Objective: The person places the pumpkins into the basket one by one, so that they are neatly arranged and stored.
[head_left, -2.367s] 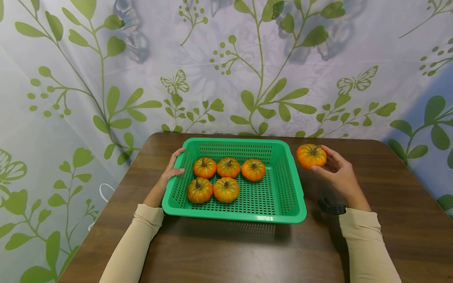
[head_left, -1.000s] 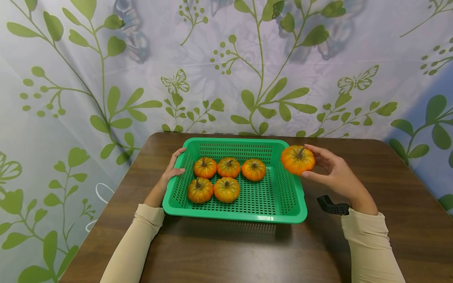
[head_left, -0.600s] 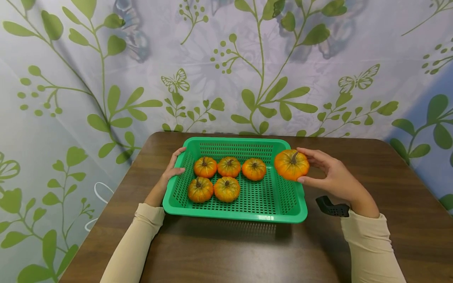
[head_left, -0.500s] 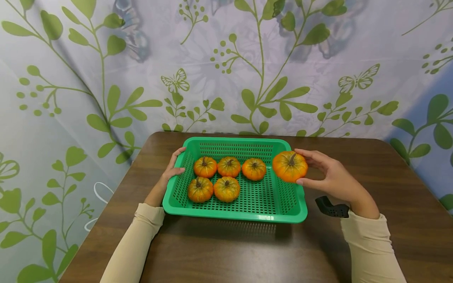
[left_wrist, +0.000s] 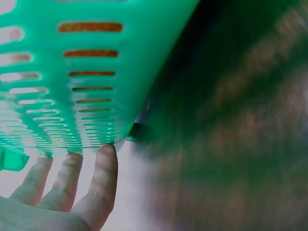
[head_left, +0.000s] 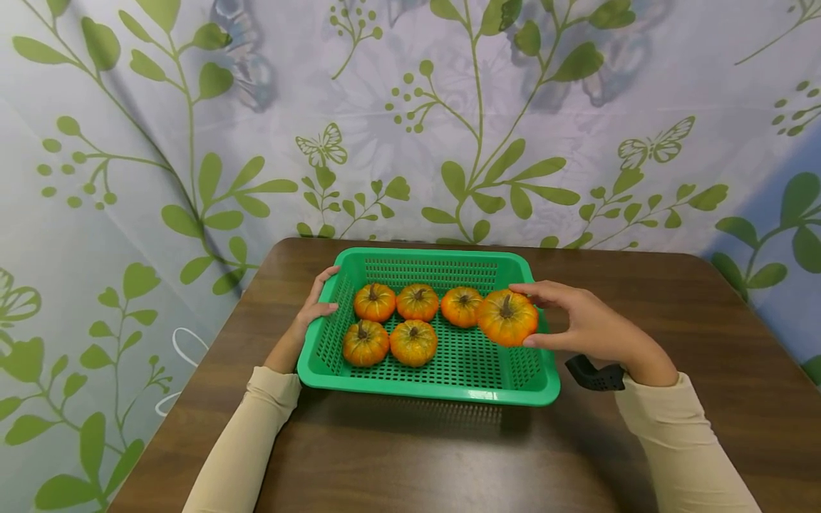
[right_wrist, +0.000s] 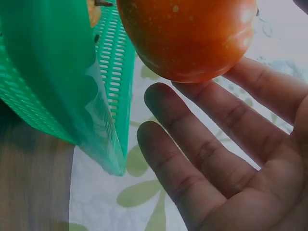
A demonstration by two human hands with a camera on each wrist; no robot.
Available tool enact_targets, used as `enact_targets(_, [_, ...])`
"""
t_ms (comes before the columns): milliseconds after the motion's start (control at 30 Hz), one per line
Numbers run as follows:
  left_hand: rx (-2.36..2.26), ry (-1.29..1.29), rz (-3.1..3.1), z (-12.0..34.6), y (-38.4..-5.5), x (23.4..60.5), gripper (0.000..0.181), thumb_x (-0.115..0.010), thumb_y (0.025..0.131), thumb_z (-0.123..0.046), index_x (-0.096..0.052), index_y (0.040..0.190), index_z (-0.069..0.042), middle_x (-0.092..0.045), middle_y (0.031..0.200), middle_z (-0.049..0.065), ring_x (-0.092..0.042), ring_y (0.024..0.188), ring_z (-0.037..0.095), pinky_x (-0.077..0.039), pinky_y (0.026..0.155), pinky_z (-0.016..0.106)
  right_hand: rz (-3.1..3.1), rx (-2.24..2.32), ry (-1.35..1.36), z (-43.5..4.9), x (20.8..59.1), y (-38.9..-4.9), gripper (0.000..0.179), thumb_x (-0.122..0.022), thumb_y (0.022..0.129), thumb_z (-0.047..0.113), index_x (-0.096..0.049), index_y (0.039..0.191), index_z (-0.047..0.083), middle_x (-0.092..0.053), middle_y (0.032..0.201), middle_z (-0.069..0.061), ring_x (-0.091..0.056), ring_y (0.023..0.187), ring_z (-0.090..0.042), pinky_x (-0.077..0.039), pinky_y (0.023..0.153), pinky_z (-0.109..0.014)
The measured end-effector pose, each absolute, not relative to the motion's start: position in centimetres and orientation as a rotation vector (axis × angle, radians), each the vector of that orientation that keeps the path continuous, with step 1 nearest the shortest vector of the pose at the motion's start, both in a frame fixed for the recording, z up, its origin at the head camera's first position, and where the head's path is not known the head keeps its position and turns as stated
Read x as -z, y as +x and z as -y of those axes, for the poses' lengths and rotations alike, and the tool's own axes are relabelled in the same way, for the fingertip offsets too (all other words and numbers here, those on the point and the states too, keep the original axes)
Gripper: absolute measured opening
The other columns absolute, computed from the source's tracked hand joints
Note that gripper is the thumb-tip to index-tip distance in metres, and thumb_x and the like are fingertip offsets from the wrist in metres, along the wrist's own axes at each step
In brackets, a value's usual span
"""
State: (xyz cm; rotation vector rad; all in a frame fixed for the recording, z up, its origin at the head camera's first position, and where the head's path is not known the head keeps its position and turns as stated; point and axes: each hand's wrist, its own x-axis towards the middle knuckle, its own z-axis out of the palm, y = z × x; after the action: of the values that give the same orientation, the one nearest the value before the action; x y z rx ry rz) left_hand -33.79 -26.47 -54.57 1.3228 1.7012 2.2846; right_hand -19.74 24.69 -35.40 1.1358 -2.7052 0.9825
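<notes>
A green plastic basket (head_left: 423, 388) with slotted walls stands on the table. My left hand (head_left: 309, 313) grips its left rim, the thumb inside; in the left wrist view its fingers touch the outside of the slotted wall (left_wrist: 134, 62). My right hand (head_left: 586, 324) pinches a small orange pumpkin (head_left: 507, 318) between thumb and fingers, over the basket's right part. In the right wrist view the pumpkin (right_wrist: 187, 38) sits at the fingertips while the lower fingers are stretched out. Several similar pumpkins (head_left: 413, 343) lie inside the basket, toward its left and back.
The brown wooden table (head_left: 410, 456) extends around the basket. Behind it hangs a leaf-and-butterfly patterned cloth (head_left: 385, 142). A black strap piece (head_left: 595, 374) is at the right wrist. A white cord (head_left: 186, 347) shows beyond the table's left edge.
My right hand has carried the pumpkin leftward and down, from beside the basket's right rim to over its inside. The left hand and basket hold their place.
</notes>
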Motion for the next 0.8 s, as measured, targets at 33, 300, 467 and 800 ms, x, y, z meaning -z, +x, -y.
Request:
enact_targets(33, [-2.282, 1.355, -1.685, 26.4, -33.8, 54.4, 0.068, -0.056, 0.102, 0.002, -0.036, 0.165, -0.016, -0.040, 0.163, -0.001, -0.047, 0.142, 0.009, -0.043, 0.111, 0.023, 2.722, -0.966, 1.150, -24.6, 35.3, -19.9, 0.077, -0.092, 0.085, 0.015, -0.058, 0.153, 0.004, -0.063, 0.148, -0.016, -0.066, 0.123, -0.028, -0.056, 0.100, -0.038])
enact_targets(300, [-2.310, 1.248, -1.739, 24.8, -30.8, 51.0, 0.061, -0.065, 0.100, -0.023, -0.044, 0.157, -0.024, -0.042, 0.155, -0.007, -0.047, 0.137, 0.005, -0.043, 0.107, 0.021, 2.866, -0.927, 1.245, -23.6, 34.0, -20.8, 0.072, -0.089, 0.091, 0.022, -0.059, 0.152, 0.001, -0.065, 0.144, -0.019, -0.063, 0.094, -0.021, -0.054, 0.076, -0.036])
enact_targets(467, [-2.282, 1.311, -1.667, 29.1, -39.0, 60.7, 0.077, -0.061, 0.099, 0.000, -0.030, 0.168, -0.016, -0.033, 0.168, 0.006, -0.043, 0.147, 0.017, -0.044, 0.113, 0.028, 2.929, -0.888, 1.331, -23.1, 33.5, -21.8, 0.070, -0.087, 0.093, 0.029, -0.059, 0.152, 0.003, -0.063, 0.147, -0.016, -0.066, 0.113, -0.024, -0.056, 0.087, -0.041])
enact_targets(800, [-2.279, 1.263, -1.677, 31.2, -42.6, 65.4, 0.087, -0.062, 0.095, 0.006, -0.024, 0.170, -0.014, -0.026, 0.173, 0.010, -0.040, 0.151, 0.022, -0.044, 0.115, 0.032, 3.077, -0.872, 1.440, -21.4, 33.1, -23.5, 0.071, -0.086, 0.094, 0.025, -0.057, 0.153, -0.001, -0.058, 0.152, -0.024, -0.066, 0.120, -0.035, -0.056, 0.099, -0.054])
